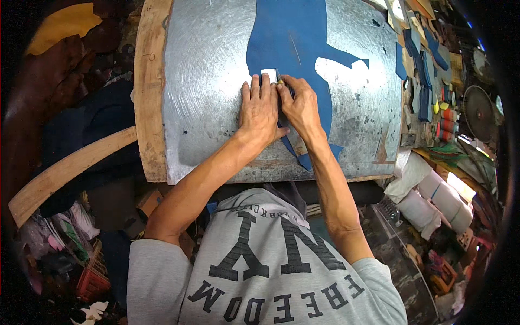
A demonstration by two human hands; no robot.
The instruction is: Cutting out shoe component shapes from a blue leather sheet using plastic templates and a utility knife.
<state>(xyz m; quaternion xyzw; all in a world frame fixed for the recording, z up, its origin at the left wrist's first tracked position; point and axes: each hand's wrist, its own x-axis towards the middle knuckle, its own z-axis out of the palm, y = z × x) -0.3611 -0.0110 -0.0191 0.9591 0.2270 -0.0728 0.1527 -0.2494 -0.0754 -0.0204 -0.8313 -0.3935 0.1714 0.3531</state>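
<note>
A blue sheet [287,38], leather-like with cut-out edges, lies on the scratched metal table top [211,49]. My left hand [260,111] rests flat on it, fingers stretched forward and thumb out to the side. Its fingertips press on a small white rectangular piece [268,73], partly hidden under them. Close against those fingers, my right hand [299,105] is closed in a pinch on a small knife [279,78]. Only a thin pointed blade and a yellowish bit show; the grip is hidden. The blade stands beside the white piece's right edge.
A wooden board [150,92] edges the table's left side, with a curved wooden strip [76,173] running from it. Blue and grey cut pieces [423,76] lie at the right, near thread spools [447,124] and a fan [480,114]. White rolls [444,200] are stacked lower right.
</note>
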